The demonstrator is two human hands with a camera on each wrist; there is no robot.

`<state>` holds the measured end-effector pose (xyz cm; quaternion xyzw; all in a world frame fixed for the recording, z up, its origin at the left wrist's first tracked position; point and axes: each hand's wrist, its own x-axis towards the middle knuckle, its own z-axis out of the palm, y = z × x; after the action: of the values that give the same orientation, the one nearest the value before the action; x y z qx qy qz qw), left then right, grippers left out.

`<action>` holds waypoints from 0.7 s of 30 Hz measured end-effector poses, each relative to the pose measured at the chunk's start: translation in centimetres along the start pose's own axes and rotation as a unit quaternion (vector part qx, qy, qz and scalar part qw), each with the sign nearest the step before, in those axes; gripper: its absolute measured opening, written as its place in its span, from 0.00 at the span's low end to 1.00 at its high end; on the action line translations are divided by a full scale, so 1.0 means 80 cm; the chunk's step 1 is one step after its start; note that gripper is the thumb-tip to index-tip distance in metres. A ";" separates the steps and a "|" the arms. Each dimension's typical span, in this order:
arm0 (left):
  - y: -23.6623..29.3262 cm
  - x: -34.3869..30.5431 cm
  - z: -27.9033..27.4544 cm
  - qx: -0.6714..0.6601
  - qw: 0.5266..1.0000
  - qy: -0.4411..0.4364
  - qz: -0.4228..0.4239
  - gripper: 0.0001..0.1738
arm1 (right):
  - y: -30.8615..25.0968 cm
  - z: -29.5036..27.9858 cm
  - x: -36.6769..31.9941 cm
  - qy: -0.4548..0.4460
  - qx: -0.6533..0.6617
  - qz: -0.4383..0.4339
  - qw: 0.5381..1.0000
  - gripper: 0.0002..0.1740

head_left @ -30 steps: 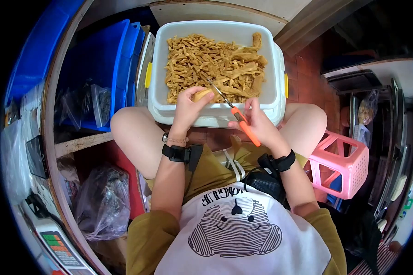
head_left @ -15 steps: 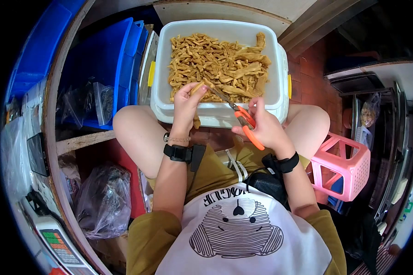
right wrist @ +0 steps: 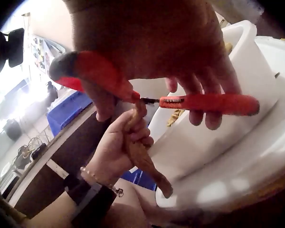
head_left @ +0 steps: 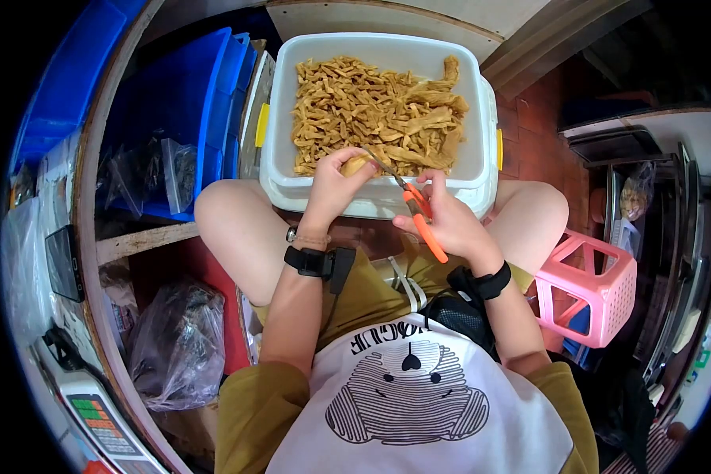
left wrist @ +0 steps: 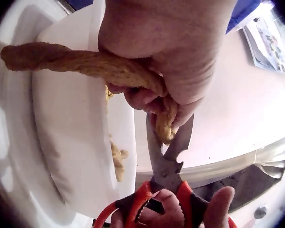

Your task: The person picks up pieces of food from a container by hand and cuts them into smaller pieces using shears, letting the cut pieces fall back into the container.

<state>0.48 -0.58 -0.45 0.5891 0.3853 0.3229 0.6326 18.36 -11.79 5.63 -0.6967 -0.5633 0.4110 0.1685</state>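
Observation:
My left hand (head_left: 338, 188) grips a long, wrinkled tan-brown strip of food (left wrist: 80, 64), whose kind does not show. Its long tail sticks out behind the hand, and a short end pokes out past the fingertips. Orange-handled scissors (head_left: 419, 207) are in my right hand (head_left: 452, 223), with fingers and thumb in the handle loops. In the left wrist view the blades (left wrist: 167, 161) stand apart on either side of the strip's short end. Both hands are over the near rim of a white tub (head_left: 475, 126), which holds many short pieces (head_left: 332, 103) and several longer strips (head_left: 430, 118).
The tub sits on a white box with yellow latches (head_left: 262, 125), between the person's knees. On the left are blue bins (head_left: 205, 118), a shelf edge (head_left: 146, 243) and a plastic bag (head_left: 178, 347). A pink stool (head_left: 588, 288) stands at the right.
The scissor handles spread half a second ago and are a little closer together now. My left hand has shifted slightly right and down with the strip, toward the blades.

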 end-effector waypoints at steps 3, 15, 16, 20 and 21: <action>0.002 -0.001 0.000 0.007 1.000 -0.005 0.019 0.07 | 0.001 0.003 0.002 0.011 -0.005 0.004 1.000 0.39; 0.000 0.002 0.005 0.012 0.997 0.073 0.006 0.12 | 0.013 0.016 0.005 0.070 0.090 -0.048 0.992 0.34; -0.001 0.003 0.002 0.013 0.997 0.073 0.006 0.12 | 0.017 0.021 0.007 0.069 0.091 -0.048 0.992 0.34; -0.002 0.006 -0.001 -0.054 0.995 0.080 -0.006 0.12 | 0.013 0.016 0.004 0.084 0.058 -0.074 0.992 0.32; -0.001 0.006 -0.001 -0.074 0.994 0.083 0.006 0.10 | 0.008 0.010 0.002 0.074 0.031 -0.060 0.995 0.32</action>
<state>0.60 -0.14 -0.61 0.5141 0.4087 0.4019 0.6381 18.17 -12.03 4.65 -0.6848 -0.5767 0.3649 0.2557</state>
